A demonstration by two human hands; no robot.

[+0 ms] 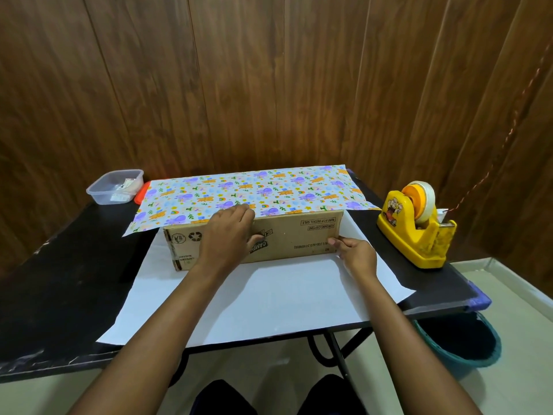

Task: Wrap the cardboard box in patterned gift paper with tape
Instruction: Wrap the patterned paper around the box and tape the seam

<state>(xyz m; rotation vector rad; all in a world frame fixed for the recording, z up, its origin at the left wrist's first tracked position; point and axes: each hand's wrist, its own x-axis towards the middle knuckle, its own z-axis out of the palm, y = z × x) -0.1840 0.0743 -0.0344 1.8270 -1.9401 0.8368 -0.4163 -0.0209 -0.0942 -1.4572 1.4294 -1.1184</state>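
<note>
A brown cardboard box lies lengthwise on a sheet of gift paper, white side up, in the middle of the black table. The far flap of the paper, patterned side showing, is folded over the top of the box. My left hand rests on the box's top front edge and holds the patterned flap's edge down, the thumb against the box's front face. My right hand pinches the box's front right corner near the white paper. A yellow tape dispenser with a tape roll stands to the right.
A clear plastic tub with small items and an orange lid beside it sit at the table's back left. A teal bin stands on the floor under the table's right end. A wood-panelled wall rises behind the table.
</note>
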